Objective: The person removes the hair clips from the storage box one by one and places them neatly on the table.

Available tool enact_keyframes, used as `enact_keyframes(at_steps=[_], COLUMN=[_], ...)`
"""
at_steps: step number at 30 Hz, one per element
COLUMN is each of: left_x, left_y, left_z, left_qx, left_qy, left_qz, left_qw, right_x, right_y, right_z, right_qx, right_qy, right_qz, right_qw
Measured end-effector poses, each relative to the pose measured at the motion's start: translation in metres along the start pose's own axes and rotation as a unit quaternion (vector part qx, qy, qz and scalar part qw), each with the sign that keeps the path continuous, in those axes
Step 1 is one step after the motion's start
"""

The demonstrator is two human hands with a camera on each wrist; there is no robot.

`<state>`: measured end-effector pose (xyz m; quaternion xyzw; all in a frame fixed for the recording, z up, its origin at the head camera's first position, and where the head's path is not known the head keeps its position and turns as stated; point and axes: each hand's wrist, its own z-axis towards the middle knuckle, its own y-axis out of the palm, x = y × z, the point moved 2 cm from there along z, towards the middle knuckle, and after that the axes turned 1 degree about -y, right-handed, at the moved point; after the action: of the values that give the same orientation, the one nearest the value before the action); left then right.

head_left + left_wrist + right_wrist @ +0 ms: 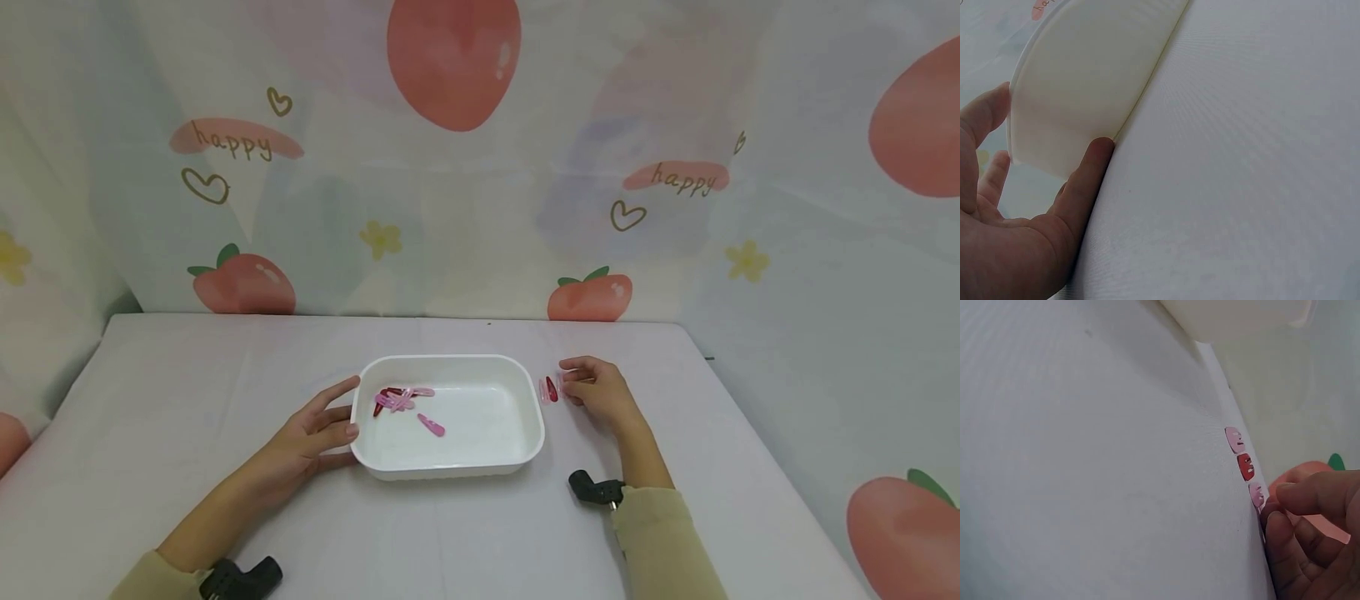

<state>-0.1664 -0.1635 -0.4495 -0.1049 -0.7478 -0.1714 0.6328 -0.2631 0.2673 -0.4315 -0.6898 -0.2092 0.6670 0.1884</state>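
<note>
A white rectangular tray [487, 450] stands in the middle of the table. Inside it, toward the left, lies a small heap of pink and dark red hair clips [395, 402], with one pink hair clip [431, 425] apart from it. My left hand [311, 433] rests with spread fingers against the tray's left side; its fingertips touch the wall [1079, 81]. Right of the tray, a pink clip [1235, 439], a red clip [1245, 467] and another pink clip [1257, 495] lie in a row. My right hand [600, 387] pinches the rightmost pink clip, partly hidden by the fingers.
A white cloth [450, 533] covers the table, whose back edge meets a printed curtain [480, 208] with fruit and hearts. Black wrist cameras [596, 487] stick out from both sleeves near the table surface.
</note>
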Motion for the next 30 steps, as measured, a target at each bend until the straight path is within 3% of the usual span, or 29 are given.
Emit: enact_keyframes(at_steps=[6, 14, 23, 30], left_x=[0.001, -0.001, -0.002, -0.003], left_y=[0.000, -0.002, -0.004, -0.004], left_z=[0.000, 0.000, 0.000, 0.001], left_qx=[-0.001, 0.003, 0.012, 0.005], left_qy=[-0.001, -0.006, -0.012, -0.007], left_qz=[-0.004, -0.003, -0.003, -0.006], left_qw=[1.0000, 1.0000, 0.9998, 0.9999], right_x=[-0.003, -0.031, -0.067, -0.083], right_y=[-0.001, -0.001, 0.013, 0.028], right_z=[-0.002, -0.006, -0.020, -0.027], right_qx=[-0.006, -0.061, -0.104, -0.143], right_qy=[0.025, -0.004, -0.051, -0.074], right_qz=[0.012, 0.157, 0.196, 0.203], right_qw=[0.9996, 0.9857, 0.9739, 0.9659])
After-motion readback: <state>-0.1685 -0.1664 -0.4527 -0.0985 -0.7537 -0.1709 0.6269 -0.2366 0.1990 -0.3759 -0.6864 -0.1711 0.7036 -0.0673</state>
